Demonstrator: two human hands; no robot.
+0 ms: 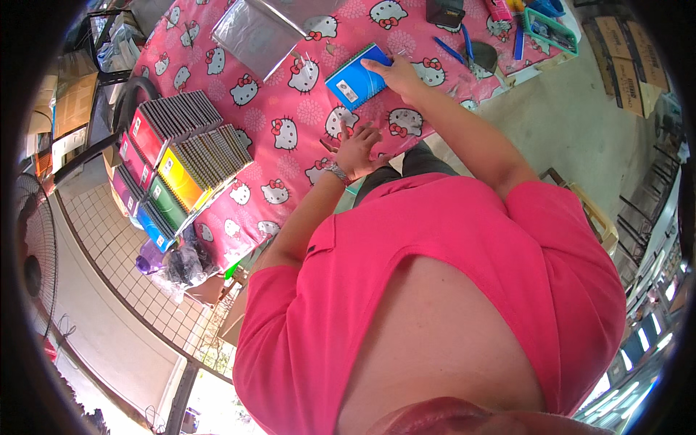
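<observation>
A blue spiral notebook is at the front middle of the table, its wire binding along the far left edge. My right hand grips its right end, thumb on the cover and the other fingers partly hidden. Just nearer to me, my left hand is held over the tablecloth with its fingers spread, apart from the notebook and holding nothing. A bracelet circles the left wrist.
Stacked spiral notebooks in several colours fill the table's left end. Clear plastic sheets lie at the far side. Scissors with blue handles, a dark tape dispenser and a green basket are at the right. A fan stands left.
</observation>
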